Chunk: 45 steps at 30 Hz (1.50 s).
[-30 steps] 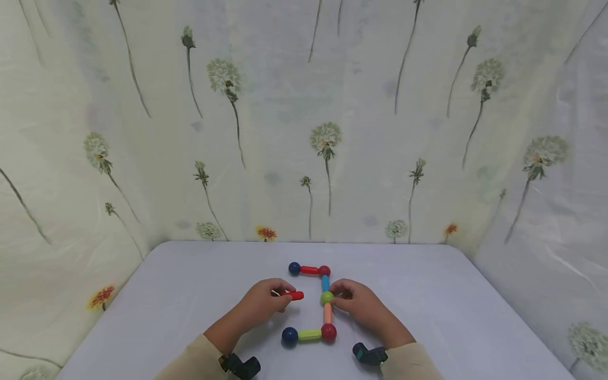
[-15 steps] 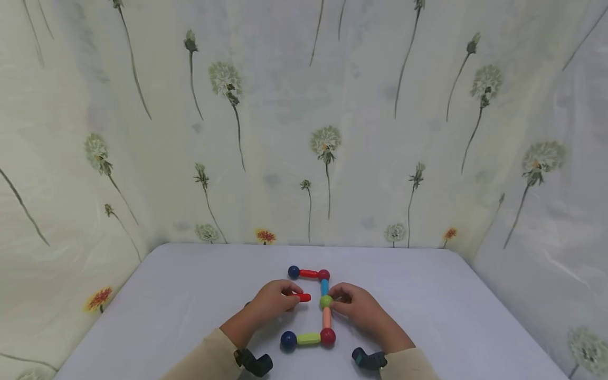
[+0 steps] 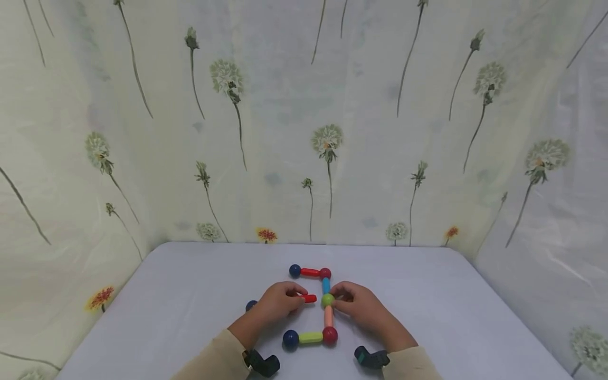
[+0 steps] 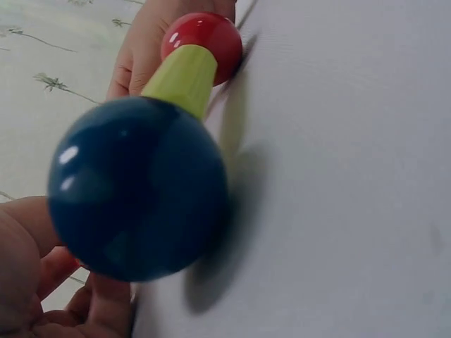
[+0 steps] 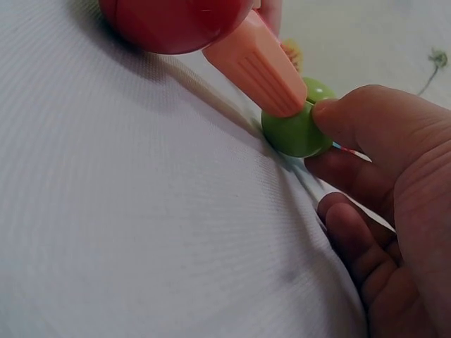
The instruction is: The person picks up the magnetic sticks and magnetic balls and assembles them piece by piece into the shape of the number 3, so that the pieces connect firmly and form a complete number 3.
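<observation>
A chain of coloured balls and rods lies on the table in a squared, bracket-like shape. My left hand (image 3: 279, 305) pinches a red rod (image 3: 310, 298), whose free end points at the green ball (image 3: 328, 300) from a short distance. On that ball's other side, my right hand (image 3: 355, 305) grips it between thumb and fingers. A blue rod (image 3: 325, 285) and a peach rod (image 5: 259, 65) join the ball. Beyond them are two red balls (image 3: 325, 273), the nearer with a yellow-green rod (image 3: 311, 337) leading to a dark blue ball (image 4: 137, 190).
At the far end, another red rod (image 3: 310, 272) ends in a dark blue ball (image 3: 295, 271). A separate dark blue ball (image 3: 251, 305) shows partly behind my left wrist. The white table (image 3: 199, 274) meets a dandelion-patterned backdrop (image 3: 275, 116).
My left hand has moved right with the red rod, bringing it closer to the green ball. A dark blue ball has come into view behind that wrist. The right hand keeps its hold.
</observation>
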### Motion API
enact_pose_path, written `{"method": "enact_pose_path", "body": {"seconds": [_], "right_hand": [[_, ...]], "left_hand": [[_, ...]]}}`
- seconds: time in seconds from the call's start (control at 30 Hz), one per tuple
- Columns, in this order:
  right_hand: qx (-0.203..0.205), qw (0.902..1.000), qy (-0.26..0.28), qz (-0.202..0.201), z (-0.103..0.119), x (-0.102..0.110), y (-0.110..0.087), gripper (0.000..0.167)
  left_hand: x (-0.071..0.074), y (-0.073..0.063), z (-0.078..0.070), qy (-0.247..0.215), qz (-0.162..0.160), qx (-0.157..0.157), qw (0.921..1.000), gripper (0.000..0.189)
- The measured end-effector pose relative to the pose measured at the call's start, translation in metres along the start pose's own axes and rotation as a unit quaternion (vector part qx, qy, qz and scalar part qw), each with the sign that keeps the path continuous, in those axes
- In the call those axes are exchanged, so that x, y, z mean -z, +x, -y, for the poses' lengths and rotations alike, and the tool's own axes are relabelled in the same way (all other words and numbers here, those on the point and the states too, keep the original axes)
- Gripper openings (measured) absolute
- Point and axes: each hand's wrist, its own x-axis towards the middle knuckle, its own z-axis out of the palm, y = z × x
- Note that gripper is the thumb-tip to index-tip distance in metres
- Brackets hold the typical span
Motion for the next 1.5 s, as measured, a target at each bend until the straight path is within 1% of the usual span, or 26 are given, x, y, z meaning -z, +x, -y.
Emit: {"method": "enact_pose_path", "body": {"seconds": [0.13, 0.2, 0.33, 0.53, 0.77, 1.03, 1.13, 1.27, 1.43, 1.5], "right_hand": [[0.003, 1.0, -0.006, -0.006, 0.0, 0.005, -0.002, 0.023], [0.006, 0.9999, -0.005, -0.009, 0.0, 0.007, -0.002, 0.022], [0.006, 1.0, 0.0, -0.008, -0.001, 0.008, 0.0, 0.021], [0.005, 0.9999, -0.006, -0.012, -0.001, 0.006, 0.0, 0.022], [-0.008, 0.9999, -0.002, -0.008, 0.003, 0.004, 0.0, 0.023], [-0.011, 0.9999, 0.004, 0.002, 0.006, 0.002, -0.003, 0.026], [-0.008, 1.0, 0.003, 0.005, 0.006, 0.001, -0.002, 0.026], [-0.004, 1.0, -0.006, 0.001, 0.005, 0.0, -0.001, 0.025], [-0.006, 1.0, 0.001, 0.002, 0.005, 0.0, -0.001, 0.024], [-0.007, 1.0, 0.005, 0.003, 0.004, -0.001, -0.001, 0.024]], "left_hand": [[-0.007, 0.001, -0.004, 0.005, -0.013, -0.002, 0.9999, 0.015], [-0.01, 0.002, -0.006, 0.002, -0.021, 0.002, 0.9998, 0.014], [-0.01, 0.004, -0.006, -0.001, -0.027, 0.007, 0.9996, 0.013], [-0.008, 0.006, -0.003, 0.005, -0.023, 0.001, 0.9997, 0.013], [-0.006, 0.008, 0.001, 0.006, -0.014, -0.002, 0.9999, 0.013], [-0.003, 0.003, 0.003, 0.006, -0.002, 0.013, 0.9999, 0.018], [0.002, 0.0, 0.002, 0.009, 0.004, 0.019, 0.9998, 0.02], [0.012, -0.004, -0.002, 0.026, 0.005, 0.02, 0.9995, 0.019], [0.028, -0.008, -0.008, 0.03, -0.011, 0.019, 0.9993, 0.02], [0.034, -0.01, -0.01, 0.029, -0.018, 0.014, 0.9993, 0.021]]}}
